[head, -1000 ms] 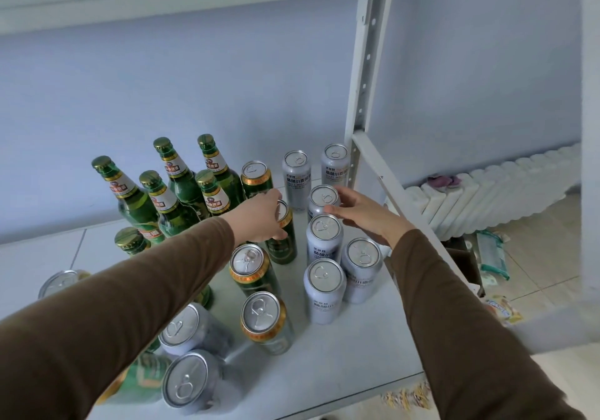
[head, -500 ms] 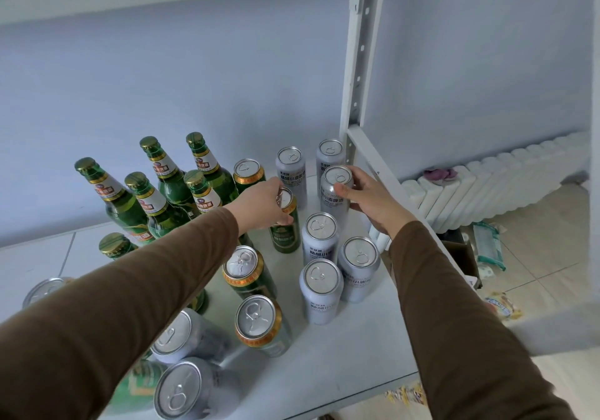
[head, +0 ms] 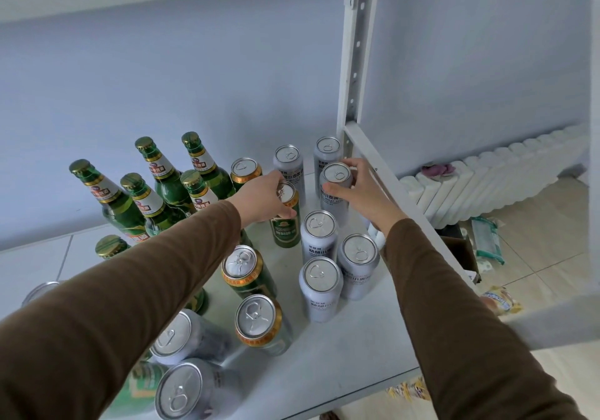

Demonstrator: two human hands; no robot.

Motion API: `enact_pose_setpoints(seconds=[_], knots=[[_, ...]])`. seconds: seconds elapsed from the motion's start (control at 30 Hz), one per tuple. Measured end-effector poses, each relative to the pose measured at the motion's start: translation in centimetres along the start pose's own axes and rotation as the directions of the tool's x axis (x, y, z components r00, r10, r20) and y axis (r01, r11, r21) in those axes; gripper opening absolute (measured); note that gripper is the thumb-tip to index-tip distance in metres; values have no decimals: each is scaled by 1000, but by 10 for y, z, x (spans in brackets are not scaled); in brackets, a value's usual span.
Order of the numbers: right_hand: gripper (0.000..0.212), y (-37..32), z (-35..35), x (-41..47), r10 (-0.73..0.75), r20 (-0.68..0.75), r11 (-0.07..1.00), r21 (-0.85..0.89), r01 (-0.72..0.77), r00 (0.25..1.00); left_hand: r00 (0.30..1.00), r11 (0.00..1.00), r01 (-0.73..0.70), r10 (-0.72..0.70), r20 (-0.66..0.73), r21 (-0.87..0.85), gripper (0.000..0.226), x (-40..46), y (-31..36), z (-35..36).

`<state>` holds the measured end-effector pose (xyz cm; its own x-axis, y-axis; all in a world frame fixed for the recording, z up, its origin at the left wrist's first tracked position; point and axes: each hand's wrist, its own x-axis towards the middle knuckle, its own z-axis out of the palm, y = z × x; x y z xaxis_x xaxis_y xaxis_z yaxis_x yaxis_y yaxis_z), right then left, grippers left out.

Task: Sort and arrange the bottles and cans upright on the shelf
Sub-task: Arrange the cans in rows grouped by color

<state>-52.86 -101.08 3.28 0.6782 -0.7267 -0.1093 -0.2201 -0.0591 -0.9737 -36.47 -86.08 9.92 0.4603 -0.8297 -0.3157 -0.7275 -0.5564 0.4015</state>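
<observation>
So the white shelf point(head: 341, 351) is carrying everything here. Biggest stuff first: the green bottles point(head: 156, 189) are standing upright in a bunch toward the back left of the shelf, gold caps up. Silver cans point(head: 319, 289) are standing in a cluster along the right edge, running toward the back right corner by the post point(head: 355, 62), and a couple more are sitting near the front edge, left of the middle. Green cans point(head: 248, 273) with gold rims are lining up through the middle, front to back.

Left hand point(head: 263, 200) is gripping a green can point(head: 285, 221) around its top, fingers curled over the rim, mid-shelf, can upright. Right hand point(head: 363, 192) is wrapping around a silver can point(head: 334, 189) near the back right corner, thumb on the near side and fingers round the far side, also upright, just in front of another silver one.
</observation>
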Motion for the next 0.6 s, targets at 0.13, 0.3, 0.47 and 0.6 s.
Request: enact_pose_setpoints(seconds=[0.13,0.3,0.47,0.6], knots=[[58,0,4,-2,-56,-36,997,-51,54,998,1000,999,-1,1,-9,37,77,-2,-1,-1],[50,-4,-4,2,-123,-28,981,-157,117,992,999,966,41,-35,-28,254,67,-7,3,-6],[53,-6,-10,3,-105,33,976,-190,109,994,997,895,64,-78,12,441,60,-15,10,-15],[50,-9,-14,1,-84,65,975,-199,95,994,993,831,49,-100,62,555,53,-17,15,-18]])
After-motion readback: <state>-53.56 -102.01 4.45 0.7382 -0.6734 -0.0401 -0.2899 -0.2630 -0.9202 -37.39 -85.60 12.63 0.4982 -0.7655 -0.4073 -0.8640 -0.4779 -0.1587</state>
